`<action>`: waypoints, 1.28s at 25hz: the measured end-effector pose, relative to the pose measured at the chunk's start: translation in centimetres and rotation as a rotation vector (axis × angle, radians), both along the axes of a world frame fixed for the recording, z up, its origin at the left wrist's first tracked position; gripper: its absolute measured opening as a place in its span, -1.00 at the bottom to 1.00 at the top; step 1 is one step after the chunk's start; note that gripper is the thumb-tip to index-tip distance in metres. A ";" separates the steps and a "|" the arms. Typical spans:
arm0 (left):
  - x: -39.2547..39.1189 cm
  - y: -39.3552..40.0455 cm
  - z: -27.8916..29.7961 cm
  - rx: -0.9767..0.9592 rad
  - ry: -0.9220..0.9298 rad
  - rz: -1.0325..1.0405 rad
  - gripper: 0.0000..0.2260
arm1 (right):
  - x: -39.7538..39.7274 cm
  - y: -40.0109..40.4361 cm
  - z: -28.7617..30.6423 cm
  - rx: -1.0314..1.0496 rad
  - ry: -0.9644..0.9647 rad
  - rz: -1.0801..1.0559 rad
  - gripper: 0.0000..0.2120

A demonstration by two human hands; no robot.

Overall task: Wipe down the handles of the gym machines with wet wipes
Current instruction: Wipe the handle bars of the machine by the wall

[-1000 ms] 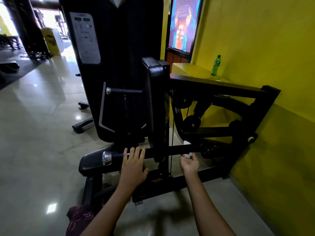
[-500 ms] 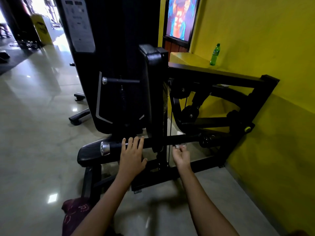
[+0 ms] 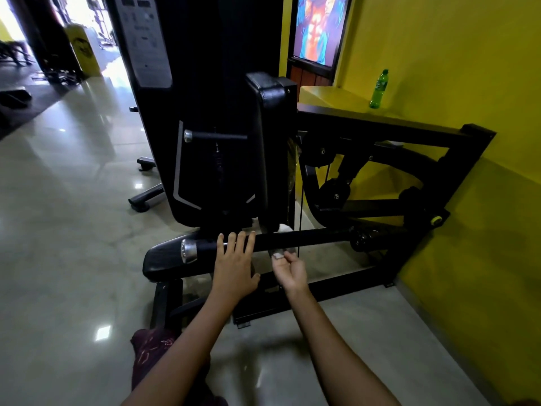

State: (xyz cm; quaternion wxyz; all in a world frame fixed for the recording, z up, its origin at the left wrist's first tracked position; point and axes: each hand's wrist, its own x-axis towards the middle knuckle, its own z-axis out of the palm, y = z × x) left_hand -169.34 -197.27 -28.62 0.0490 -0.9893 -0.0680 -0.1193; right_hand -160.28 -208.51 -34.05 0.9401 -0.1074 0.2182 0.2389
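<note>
Both hands reach out: left hand (image 3: 234, 268) flat on handle (image 3: 292, 239), right hand (image 3: 289, 271) pinching wipe (image 3: 277, 255).

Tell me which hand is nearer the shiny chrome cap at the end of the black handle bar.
Left. The left hand rests on the bar just beside the chrome cap; the right hand, pinching a white wipe, sits farther along.

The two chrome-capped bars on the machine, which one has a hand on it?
The lower bar, beside the seat: the left hand lies on it. The upper bar is untouched.
</note>
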 end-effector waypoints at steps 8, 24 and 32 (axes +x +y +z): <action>0.1 -0.1 0.3 -0.011 -0.014 -0.001 -0.24 | 2.6 -5.9 1.3 0.106 0.139 -0.230 -0.75; 0.5 0.5 -1.1 -0.006 -0.123 -0.038 -0.12 | 0.9 -9.1 3.6 -0.478 -0.097 -0.273 -0.68; 0.6 0.6 -1.4 -0.009 -0.142 -0.036 -0.16 | 4.0 -12.0 7.9 -2.134 -0.959 -0.013 -0.66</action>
